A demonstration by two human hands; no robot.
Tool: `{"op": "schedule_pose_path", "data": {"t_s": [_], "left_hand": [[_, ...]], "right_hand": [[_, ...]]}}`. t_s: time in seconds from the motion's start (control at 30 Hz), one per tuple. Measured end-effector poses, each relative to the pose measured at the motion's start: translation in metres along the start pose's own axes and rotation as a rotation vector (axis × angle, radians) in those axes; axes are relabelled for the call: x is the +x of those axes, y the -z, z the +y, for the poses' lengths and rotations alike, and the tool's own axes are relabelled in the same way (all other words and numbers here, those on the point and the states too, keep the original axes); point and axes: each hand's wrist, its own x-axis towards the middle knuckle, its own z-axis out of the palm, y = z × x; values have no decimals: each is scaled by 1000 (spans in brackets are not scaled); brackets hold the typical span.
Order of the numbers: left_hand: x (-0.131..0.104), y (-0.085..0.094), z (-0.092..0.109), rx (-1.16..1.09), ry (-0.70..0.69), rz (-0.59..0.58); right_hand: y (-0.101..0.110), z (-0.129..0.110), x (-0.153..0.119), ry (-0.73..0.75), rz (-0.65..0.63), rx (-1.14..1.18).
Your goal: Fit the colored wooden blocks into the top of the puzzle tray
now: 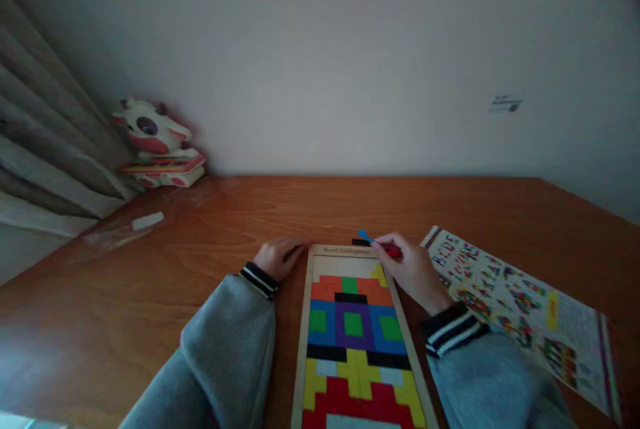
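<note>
A wooden tray (303, 336) stands upright in the picture between my arms, filled with coloured flat blocks; its top strip shows pale bare wood. My right hand (407, 269) is at the tray's top right corner, fingers closed on a blue piece (365, 236), with a red piece (393, 251) also at the fingers. Just beyond the top rim lies a black piece (360, 242). Beside the tray's top left corner rests my left hand (281, 258), its fingers bent near a small red thing at the rim; what they hold, if anything, is hidden.
A printed sheet (530, 309) with coloured pictures lies on the wooden table (150, 296) at the right. At the back left stand a cow-shaped toy (153, 128) and a box (173, 170), near a curtain (45, 142). A white strip (148, 220) lies before them.
</note>
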Motion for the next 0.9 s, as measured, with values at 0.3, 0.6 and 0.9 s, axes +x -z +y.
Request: {"op": "schedule_pose_path", "data": {"t_s": [0.3, 0.6, 0.9], "left_hand": [[2, 4, 4, -63, 47, -23], [4, 3, 8, -138, 106, -8], [4, 1, 8, -148, 107, -23]], "right_hand": [[-1, -11, 1, -73, -55, 172], [-28, -40, 8, -88, -380, 359], [-51, -47, 1, 8, -397, 256]]}}
